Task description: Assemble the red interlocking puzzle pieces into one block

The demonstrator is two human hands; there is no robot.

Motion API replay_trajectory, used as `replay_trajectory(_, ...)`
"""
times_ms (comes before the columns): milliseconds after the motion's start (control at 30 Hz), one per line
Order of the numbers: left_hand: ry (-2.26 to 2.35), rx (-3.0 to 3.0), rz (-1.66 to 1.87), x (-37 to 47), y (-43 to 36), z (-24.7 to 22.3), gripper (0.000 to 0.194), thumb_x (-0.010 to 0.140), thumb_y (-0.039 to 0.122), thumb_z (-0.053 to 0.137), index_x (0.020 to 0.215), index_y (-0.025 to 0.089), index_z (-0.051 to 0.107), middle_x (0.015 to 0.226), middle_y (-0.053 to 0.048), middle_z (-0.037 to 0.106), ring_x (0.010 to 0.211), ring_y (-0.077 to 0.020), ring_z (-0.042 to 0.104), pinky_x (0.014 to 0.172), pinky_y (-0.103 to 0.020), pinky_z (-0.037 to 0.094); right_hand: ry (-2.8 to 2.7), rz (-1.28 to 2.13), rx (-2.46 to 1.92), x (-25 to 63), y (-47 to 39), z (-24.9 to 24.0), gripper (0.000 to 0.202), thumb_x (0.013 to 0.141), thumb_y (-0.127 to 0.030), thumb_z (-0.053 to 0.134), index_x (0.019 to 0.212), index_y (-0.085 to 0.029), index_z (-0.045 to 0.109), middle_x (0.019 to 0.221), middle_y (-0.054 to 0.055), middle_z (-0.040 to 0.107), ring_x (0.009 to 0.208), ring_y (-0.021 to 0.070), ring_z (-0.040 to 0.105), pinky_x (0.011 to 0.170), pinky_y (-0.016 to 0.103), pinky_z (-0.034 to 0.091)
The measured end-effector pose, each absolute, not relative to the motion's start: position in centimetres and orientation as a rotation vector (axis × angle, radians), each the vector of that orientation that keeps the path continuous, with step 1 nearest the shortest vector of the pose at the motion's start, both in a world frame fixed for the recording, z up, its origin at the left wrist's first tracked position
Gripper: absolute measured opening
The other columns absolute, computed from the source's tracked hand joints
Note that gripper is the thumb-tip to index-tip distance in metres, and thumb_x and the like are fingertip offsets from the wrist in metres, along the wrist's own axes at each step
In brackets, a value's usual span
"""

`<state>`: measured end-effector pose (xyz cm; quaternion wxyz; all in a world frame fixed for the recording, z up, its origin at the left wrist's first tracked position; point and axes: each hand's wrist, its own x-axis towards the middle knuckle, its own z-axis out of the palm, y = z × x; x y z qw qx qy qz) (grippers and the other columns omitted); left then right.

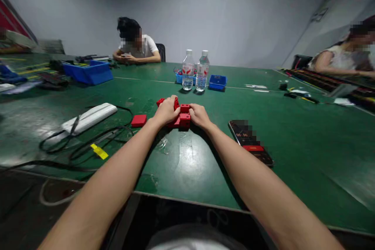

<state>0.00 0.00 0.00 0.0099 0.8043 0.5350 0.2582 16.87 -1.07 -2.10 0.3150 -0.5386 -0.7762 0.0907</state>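
Observation:
Several red blocky parts [184,119] stand together on the green table in front of me. My left hand [167,111] lies over the left side of this group, its fingers bent round a red piece and its thumb against the middle. From the other side, my right hand [199,115] presses curled fingers on the right edge of the red parts. What its fingertips grip is partly hidden. A separate flat red block [138,120] rests to the left of my left hand.
On the left are a white power strip [90,118] with black cables and a yellow tag [99,151]. A phone [250,142] lies at right. Farther back stand two water bottles [188,71], a small blue tray [217,82] and a blue bin [88,73]. Other people sit around the table.

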Motion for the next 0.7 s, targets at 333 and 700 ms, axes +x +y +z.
replay_trajectory(333, 1.834, 2.495, 0.889, 0.6, -0.9, 0.3, 0.039, 0.081, 0.025, 0.054, 0.118, 0.016, 0.05, 0.11, -0.013, 0.054, 0.101, -0.0259, 0.054, 0.089, -0.038, 0.043, -1.877, 0.554, -1.365, 16.7, -1.2, -1.3, 0.027, 0.078, -0.024, 0.049, 0.091, -0.015, 0.071, 0.093, 0.006, 0.072, 0.082, 0.0172, 0.062, 0.076, 0.025, 0.043)
replay_trajectory(700, 1.42, 2.492, 1.441, 1.4, -1.0, 0.9, 0.021, 0.084, 0.023, 0.049, 0.101, 0.015, 0.058, 0.103, -0.01, 0.06, 0.101, -0.0215, 0.054, 0.093, -0.036, 0.042, -1.704, 0.866, -1.112, 17.4, 0.1, -2.5, 0.026, 0.068, -0.019, 0.059, 0.091, -0.013, 0.071, 0.087, 0.006, 0.072, 0.076, 0.0151, 0.064, 0.074, 0.028, 0.05)
